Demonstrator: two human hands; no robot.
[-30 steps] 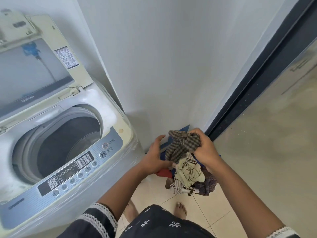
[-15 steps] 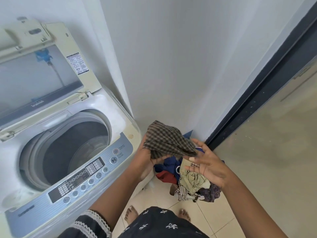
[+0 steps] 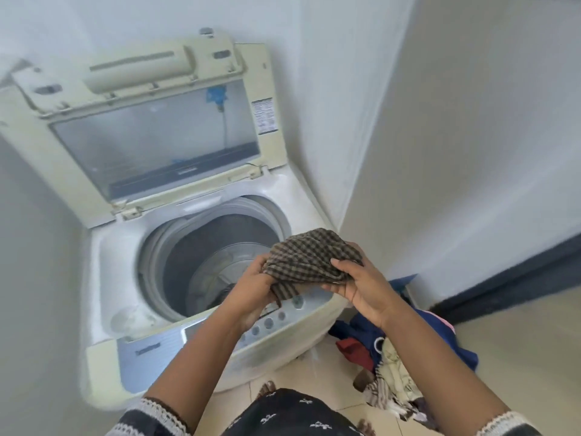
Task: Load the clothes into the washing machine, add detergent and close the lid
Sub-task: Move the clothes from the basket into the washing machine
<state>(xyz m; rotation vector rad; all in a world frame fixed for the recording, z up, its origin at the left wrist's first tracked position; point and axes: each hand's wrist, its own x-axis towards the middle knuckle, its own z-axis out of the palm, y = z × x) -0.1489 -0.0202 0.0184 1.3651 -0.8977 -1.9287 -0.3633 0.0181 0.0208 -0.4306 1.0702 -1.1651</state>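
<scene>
Both hands, left hand (image 3: pixel 251 297) and right hand (image 3: pixel 361 289), grip the checked cloth (image 3: pixel 311 259) above the control panel (image 3: pixel 276 319). Loading step: release into drum (image 3: pixel 217 262) at 10 o'clock.

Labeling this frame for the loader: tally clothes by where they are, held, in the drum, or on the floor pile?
Held: 1, checked cloth, gripped by left hand and right hand
In drum: 0 visible
Floor pile: tangled, at least 4 colours, exact count unclear
Total: 1 certain, plus the pile
</scene>
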